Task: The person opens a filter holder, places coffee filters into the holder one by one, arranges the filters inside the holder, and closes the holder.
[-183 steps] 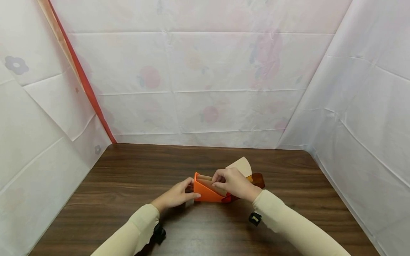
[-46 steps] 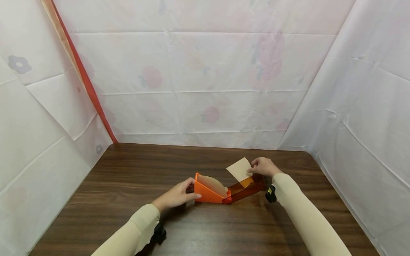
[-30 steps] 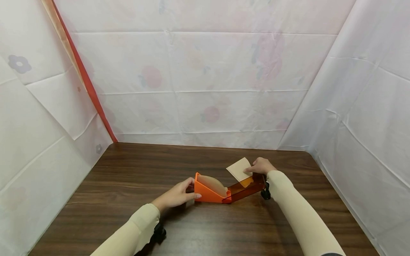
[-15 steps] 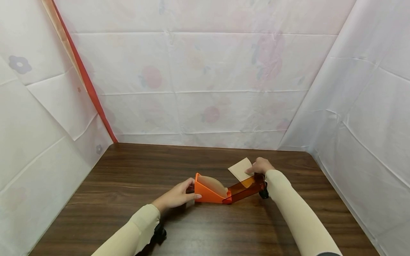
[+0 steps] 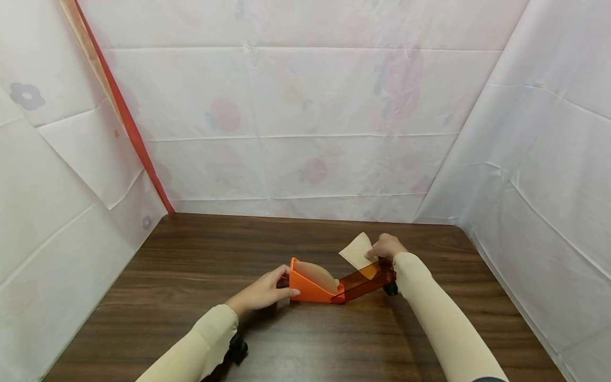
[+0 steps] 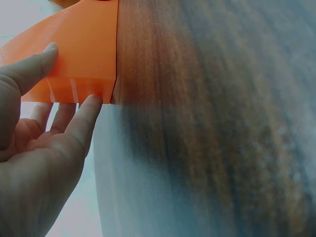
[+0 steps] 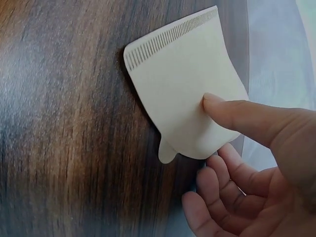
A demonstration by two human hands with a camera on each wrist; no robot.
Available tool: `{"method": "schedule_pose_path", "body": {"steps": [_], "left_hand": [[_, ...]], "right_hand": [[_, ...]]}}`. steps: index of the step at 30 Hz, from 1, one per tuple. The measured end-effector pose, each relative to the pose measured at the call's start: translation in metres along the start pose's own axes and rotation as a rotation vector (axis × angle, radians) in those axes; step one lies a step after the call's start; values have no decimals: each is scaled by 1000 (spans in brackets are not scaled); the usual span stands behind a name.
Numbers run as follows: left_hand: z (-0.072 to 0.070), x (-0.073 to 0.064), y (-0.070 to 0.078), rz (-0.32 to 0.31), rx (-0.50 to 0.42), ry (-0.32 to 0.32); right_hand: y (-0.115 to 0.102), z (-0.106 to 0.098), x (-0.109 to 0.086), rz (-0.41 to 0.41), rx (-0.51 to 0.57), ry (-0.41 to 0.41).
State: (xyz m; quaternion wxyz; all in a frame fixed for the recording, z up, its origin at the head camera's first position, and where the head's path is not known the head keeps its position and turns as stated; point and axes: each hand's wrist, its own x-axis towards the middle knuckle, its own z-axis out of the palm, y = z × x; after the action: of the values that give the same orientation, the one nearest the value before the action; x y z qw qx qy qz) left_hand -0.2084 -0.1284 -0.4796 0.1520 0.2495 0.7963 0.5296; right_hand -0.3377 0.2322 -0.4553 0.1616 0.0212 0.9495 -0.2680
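Observation:
An orange filter holder (image 5: 310, 284) stands on the table with its see-through amber lid (image 5: 365, 285) swung out to the right. Coffee filters (image 5: 317, 275) show inside its open top. My left hand (image 5: 261, 291) grips the holder's left end, thumb on the near side, as the left wrist view of the orange wall (image 6: 84, 47) shows too. Beyond the lid, my right hand (image 5: 387, 246) pinches a single paper coffee filter (image 5: 357, 252). In the right wrist view the thumb presses on the pale filter (image 7: 177, 84), with fingers underneath; its crimped edge and small tab are visible.
The dark wood table (image 5: 215, 254) carries the holder near its middle. A white printed cloth (image 5: 286, 106) hangs behind and along both sides. Each wrist has a small black camera, one under the left sleeve (image 5: 210, 331).
My right hand has left the filters in the holder and moved right to the loose filter, now pinching it. That filter has tilted and bent slightly. My left hand has stayed at the holder.

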Motion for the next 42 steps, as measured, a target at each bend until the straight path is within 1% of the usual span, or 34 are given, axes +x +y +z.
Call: {"method": "schedule_pose_path", "body": {"steps": [6, 10, 15, 20, 26, 31, 37, 42], "left_hand": [[0, 0, 0, -1, 4, -1], [0, 0, 0, -1, 0, -2], [0, 0, 0, 1, -12, -2], [0, 0, 2, -1, -16, -6], [-1, -1, 3, -3, 10, 1], [-1, -1, 3, -10, 13, -1], [0, -1, 4, -8, 3, -4], [0, -1, 3, -4, -4, -4]], "right_hand": [[-2, 0, 1, -19, -27, -8], [-1, -1, -1, -6, 2, -25], [0, -1, -1, -13, 43, -34], [5, -1, 2, 8, 82, -49], [3, -1, 3, -14, 43, -31], [2, -1, 1, -11, 28, -31], [3, -4, -5, -60, 67, -53], [7, -4, -6, -82, 99, -47]]}}
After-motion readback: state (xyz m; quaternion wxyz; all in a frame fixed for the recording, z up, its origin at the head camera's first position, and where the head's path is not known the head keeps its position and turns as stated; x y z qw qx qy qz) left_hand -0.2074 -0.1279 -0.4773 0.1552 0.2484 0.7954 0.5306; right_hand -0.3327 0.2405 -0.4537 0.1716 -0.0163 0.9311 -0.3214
